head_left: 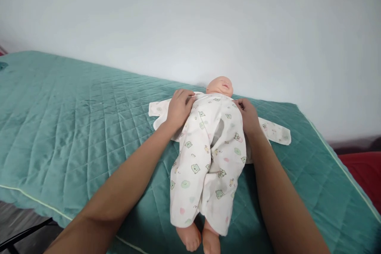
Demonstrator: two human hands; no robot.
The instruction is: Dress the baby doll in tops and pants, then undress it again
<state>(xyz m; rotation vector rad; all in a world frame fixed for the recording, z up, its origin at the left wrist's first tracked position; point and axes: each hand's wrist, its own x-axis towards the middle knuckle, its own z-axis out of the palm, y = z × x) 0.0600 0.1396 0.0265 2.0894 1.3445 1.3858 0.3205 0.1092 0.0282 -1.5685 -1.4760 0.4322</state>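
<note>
A baby doll (218, 85) lies on its back, its head toward the wall and its bare feet toward me. Patterned white baby trousers (195, 154) cover its legs and reach up to its chest. My left hand (180, 106) is closed at the left edge of the waistband, fingertips partly hidden. At the right edge of the waistband, my right hand (248, 115) has its fingers curled against the cloth. A matching baby top (278, 131) lies spread beneath the doll, one sleeve out to each side; the doll's arms are not visible.
A green quilted cover (89, 127) spreads under everything, with pale piping along its edge. Behind it rises a white wall (149, 20). A red chair or stool (363, 170) stands beyond the right edge, and a black metal bar (26, 232) shows at lower left.
</note>
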